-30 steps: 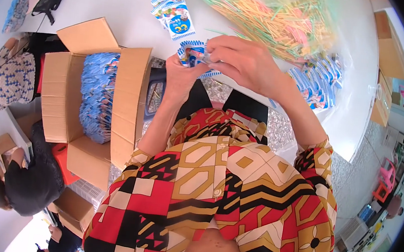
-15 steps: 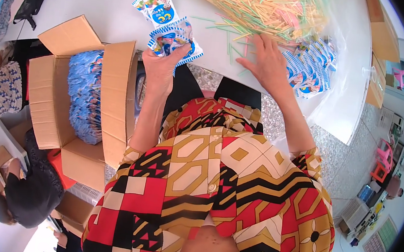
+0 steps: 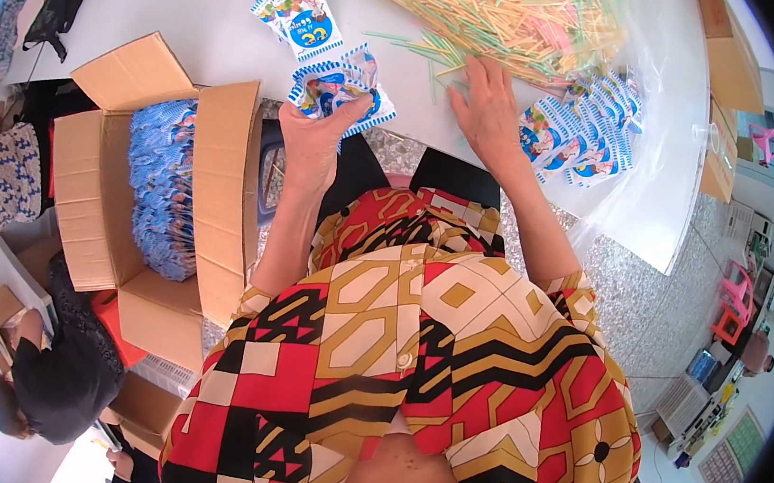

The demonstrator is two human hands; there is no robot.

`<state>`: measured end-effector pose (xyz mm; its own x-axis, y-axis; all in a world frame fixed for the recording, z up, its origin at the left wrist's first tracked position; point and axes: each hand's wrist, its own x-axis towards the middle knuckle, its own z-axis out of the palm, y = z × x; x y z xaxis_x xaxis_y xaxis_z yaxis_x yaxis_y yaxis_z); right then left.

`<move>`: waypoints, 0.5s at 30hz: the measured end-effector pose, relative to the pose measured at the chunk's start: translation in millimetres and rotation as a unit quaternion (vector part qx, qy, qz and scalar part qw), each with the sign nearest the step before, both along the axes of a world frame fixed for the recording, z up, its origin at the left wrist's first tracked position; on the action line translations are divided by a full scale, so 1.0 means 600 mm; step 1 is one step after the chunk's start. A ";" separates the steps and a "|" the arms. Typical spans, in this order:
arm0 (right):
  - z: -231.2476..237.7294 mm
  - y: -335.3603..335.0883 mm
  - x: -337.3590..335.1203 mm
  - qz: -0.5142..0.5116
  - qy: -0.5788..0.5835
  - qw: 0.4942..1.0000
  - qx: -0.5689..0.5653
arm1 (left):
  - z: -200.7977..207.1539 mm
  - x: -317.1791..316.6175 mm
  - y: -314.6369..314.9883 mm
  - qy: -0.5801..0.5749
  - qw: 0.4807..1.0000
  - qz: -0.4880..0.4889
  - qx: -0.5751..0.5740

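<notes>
My left hand (image 3: 311, 140) is closed around a small blue-and-white printed plastic packet (image 3: 379, 110), thumb across its front. The packet's mouth looks spread, though its inside is hard to make out. My right hand (image 3: 490, 120) lies palm down on the white table, fingers stretched out, fingertips at loose thin pastel sticks that look like straws (image 3: 433, 49). Beyond it a clear plastic bag (image 3: 653, 43) spills a large heap of the same straws (image 3: 527, 19). Fanned packets (image 3: 312, 23) lie above my left hand, and another overlapping group (image 3: 590, 131) lies right of my right hand.
An open cardboard box (image 3: 86, 198) full of blue packets (image 3: 164, 188) stands at my left. Brown cartons (image 3: 720, 151) sit past the table's right edge. Two people (image 3: 0, 159) (image 3: 68, 358) are at the left. A black bag (image 3: 58, 9) lies at the table's far left.
My right hand has slid left along the table, gathering the loose straws leftward and uncovering more of the right-hand packets. My left hand has shifted slightly right with its packet.
</notes>
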<state>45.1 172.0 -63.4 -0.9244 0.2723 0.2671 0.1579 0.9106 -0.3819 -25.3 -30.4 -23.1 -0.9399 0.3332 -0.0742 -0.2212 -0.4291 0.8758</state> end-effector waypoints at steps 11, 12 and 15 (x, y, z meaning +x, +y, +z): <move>-0.043 -0.009 -0.043 0.062 0.120 0.991 -0.016 | -0.005 0.005 0.002 -0.012 1.000 -0.007 -0.006; -0.043 -0.006 -0.045 0.061 0.119 0.991 -0.016 | -0.006 0.006 0.002 -0.013 1.000 -0.008 -0.006; -0.034 0.002 -0.051 0.120 0.117 0.980 -0.105 | -0.007 0.003 0.000 -0.017 1.000 -0.007 -0.010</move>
